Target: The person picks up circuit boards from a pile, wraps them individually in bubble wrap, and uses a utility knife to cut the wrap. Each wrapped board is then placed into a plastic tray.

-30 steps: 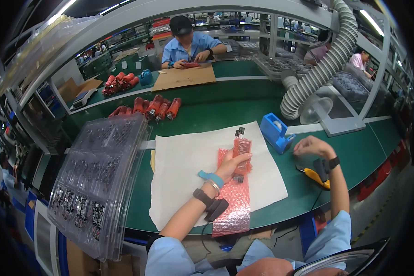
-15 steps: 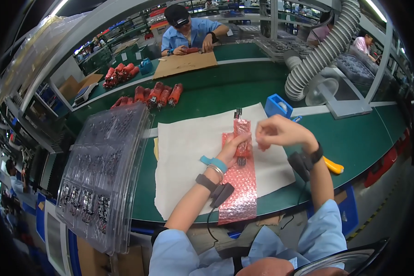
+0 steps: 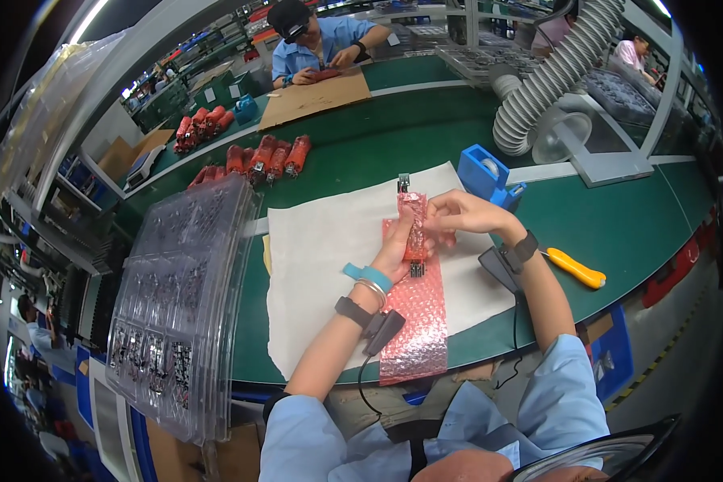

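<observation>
A bundle of parts wrapped in red bubble wrap [image 3: 414,245] lies over the white sheet, with dark metal ends of connector-like parts [image 3: 403,183] sticking out at top and bottom. My left hand [image 3: 395,247] grips it from the left, thumb on top. At its right edge, my right hand [image 3: 466,215] has its fingers drawn together on the wrap; a scrap of pink film shows just below them. Under the bundle, a flat strip of red bubble wrap [image 3: 414,341] runs down to the table's near edge.
White sheet [image 3: 321,281] covers the green table. Stacked clear trays [image 3: 169,297] of small parts stand left. Several red-wrapped bundles [image 3: 265,157] lie beyond. At right are a blue tape dispenser [image 3: 482,173], yellow-handled tool [image 3: 577,267] and ribbed hose [image 3: 554,76]. A co-worker [image 3: 321,48] sits opposite.
My right hand has come left from beside the bundle onto its right edge. The bundle and my left hand have shifted slightly. The whole view has tilted a little.
</observation>
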`<state>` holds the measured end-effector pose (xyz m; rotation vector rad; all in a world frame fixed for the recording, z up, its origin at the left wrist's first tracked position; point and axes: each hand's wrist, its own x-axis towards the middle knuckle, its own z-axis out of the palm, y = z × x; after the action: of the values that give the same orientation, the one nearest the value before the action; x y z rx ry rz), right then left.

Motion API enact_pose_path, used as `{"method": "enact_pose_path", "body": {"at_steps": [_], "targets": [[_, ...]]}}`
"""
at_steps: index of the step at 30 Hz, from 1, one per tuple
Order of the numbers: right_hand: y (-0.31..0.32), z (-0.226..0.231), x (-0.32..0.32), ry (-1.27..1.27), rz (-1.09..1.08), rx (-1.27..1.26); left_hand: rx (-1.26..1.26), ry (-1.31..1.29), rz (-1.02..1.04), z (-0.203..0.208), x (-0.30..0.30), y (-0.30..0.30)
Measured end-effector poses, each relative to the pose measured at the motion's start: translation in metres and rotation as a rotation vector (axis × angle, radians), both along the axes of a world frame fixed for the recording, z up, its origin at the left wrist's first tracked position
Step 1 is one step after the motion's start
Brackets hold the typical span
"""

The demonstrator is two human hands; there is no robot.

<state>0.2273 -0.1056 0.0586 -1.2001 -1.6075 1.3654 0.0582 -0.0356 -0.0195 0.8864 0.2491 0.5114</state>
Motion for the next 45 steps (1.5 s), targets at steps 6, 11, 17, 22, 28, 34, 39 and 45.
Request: {"method": "enact_pose_path", "body": {"at_steps": [6, 11, 17, 22, 28, 34, 39, 45], "targets": [[0.0, -0.001, -0.006, -0.049, -0.059, 0.052, 0.095, 0.039, 0.041, 0.002, 0.002, -0.002], [-0.003, 0.002, -0.01, -0.098, -0.137, 0.008, 0.16, 0.066, 0.096, 0.005, 0.002, -0.01], [-0.001, 0.0, -0.007, -0.123, -0.172, -0.132, 0.205, 0.064, 0.094, 0.014, -0.002, -0.013], [-0.005, -0.005, 0.0, 0.141, 0.001, -0.162, 0.082, 0.062, 0.004, 0.027, -0.005, -0.017], [-0.005, -0.004, 0.005, 0.237, 0.047, -0.183, -0.015, -0.01, -0.02, 0.011, -0.006, -0.006], [-0.007, -0.003, 0.009, 0.119, -0.025, -0.178, -0.017, 0.012, 0.027, 0.014, -0.005, -0.008], [-0.007, -0.004, 0.008, 0.058, -0.08, -0.157, -0.001, -0.013, 0.027, 0.016, -0.005, -0.008], [-0.006, -0.006, 0.01, 0.043, -0.095, -0.147, -0.037, -0.016, 0.024, 0.015, -0.004, -0.008]]}}
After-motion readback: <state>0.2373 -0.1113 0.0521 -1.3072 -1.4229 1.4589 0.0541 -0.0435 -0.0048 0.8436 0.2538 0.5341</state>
